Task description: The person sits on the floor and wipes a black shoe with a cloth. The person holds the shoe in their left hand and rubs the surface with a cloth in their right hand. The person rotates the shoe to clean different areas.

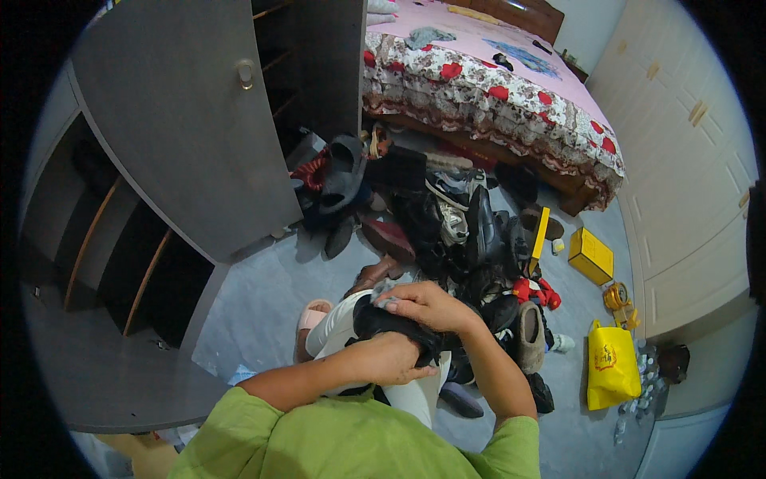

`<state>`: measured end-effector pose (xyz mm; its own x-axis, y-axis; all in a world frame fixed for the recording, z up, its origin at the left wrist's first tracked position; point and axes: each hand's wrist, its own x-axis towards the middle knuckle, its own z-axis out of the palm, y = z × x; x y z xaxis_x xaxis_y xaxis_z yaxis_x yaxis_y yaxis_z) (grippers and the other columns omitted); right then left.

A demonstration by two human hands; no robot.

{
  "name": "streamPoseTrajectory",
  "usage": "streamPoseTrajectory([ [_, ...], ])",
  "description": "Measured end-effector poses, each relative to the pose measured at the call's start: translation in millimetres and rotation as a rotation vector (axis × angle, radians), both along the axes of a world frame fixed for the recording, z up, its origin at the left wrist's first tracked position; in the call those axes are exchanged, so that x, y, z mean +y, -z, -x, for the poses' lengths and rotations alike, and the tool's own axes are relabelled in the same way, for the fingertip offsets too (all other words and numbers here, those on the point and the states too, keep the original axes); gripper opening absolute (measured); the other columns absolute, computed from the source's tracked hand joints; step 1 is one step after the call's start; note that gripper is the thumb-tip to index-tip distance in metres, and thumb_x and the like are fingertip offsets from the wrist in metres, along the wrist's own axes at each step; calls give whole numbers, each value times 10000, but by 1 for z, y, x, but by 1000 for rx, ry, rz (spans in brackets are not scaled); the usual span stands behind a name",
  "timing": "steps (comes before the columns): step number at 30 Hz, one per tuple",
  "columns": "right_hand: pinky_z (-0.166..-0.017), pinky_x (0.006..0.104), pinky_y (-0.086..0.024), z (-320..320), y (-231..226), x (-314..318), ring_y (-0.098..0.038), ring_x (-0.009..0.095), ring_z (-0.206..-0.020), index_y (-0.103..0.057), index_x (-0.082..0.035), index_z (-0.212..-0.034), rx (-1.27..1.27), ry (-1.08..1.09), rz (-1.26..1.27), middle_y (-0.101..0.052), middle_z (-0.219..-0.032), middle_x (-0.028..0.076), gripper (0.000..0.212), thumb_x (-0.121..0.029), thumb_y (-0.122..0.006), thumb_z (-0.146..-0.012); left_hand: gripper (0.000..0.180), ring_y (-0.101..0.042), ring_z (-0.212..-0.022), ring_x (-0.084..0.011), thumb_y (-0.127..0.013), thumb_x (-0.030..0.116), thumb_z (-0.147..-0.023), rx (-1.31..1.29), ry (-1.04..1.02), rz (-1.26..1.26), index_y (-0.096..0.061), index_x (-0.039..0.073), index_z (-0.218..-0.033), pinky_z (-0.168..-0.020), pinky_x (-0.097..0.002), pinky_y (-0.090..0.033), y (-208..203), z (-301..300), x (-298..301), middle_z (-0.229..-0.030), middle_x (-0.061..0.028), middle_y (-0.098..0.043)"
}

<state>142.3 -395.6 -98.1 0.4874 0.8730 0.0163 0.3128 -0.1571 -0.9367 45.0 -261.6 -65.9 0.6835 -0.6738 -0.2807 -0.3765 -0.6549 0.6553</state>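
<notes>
Shirt (pixel 319 437): green, closest to where I stand; white trousers (pixel 331 331) beyond it
Shoe (pixel 369 321): black, above the lap between both hands; likely light, soft enough to give under a squeeze, hardly fragile; firmest hold probably around its opening
Left hand (pixel 391 358): curled against the shoe's near end; fingertips hidden, so I cannot tell whether they pinch it or sit inside
Right hand (pixel 428 306): bunched on a grey cloth (pixel 388 294), pressing it to the shoe; cloth looks limp

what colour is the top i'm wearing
Your top is lime green; it shows best in the head view.
</notes>
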Motion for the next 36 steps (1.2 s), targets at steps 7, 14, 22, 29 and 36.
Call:
streamPoseTrajectory([
  [7, -849, 364, -465, 0, -3, 48, -617, 334, -949, -649, -22, -1066, -205, -252, 76, -654, -1015, 189, 336, -303, -560, -905, 516, -604, -823, -426, -505, 459, -907, 32, 41, 16, -593, -35, -1026, -751, -475, -486, 14, 9, 0, -931, -282, -616],
  [14, -731, 420, -462, -4, -3, 64, -610, 371, -785, -649, 13, -931, -220, -255, 219, -637, -839, 227, 383, -358, -566, -880, 519, -604, -811, -424, -480, 464, -913, -60, 47, 25, -596, -24, -1045, -742, -467, -487, 21, 8, 1, -887, -276, -623],
  [22, -765, 380, -481, 0, 1, 29, -626, 333, -862, -651, -41, -1045, -224, -99, 80, -649, -919, 193, 316, -310, -576, -900, 526, -602, -818, -422, -508, 462, -896, -45, 48, 95, -588, -29, -1066, -739, -474, -483, 16, 8, 2, -888, -276, -624],
  [29, -779, 364, -475, 18, -3, -10, -613, 343, -888, -643, -71, -1104, -309, 110, 57, -638, -967, 177, 287, -246, -560, -892, 470, -608, -783, -414, -523, 424, -893, -74, 92, 53, -609, -17, -1029, -704, -465, -485, 25, 6, 2, -860, -260, -631],
  [36, -877, 364, -420, 36, -7, -40, -570, 283, -918, -656, -64, -1094, -301, 99, -71, -638, -926, 116, 265, -199, -557, -888, 441, -622, -791, -392, -534, 408, -891, -7, 72, 68, -618, -1, -1035, -716, -446, -499, 11, 5, 3, -861, -236, -640],
])
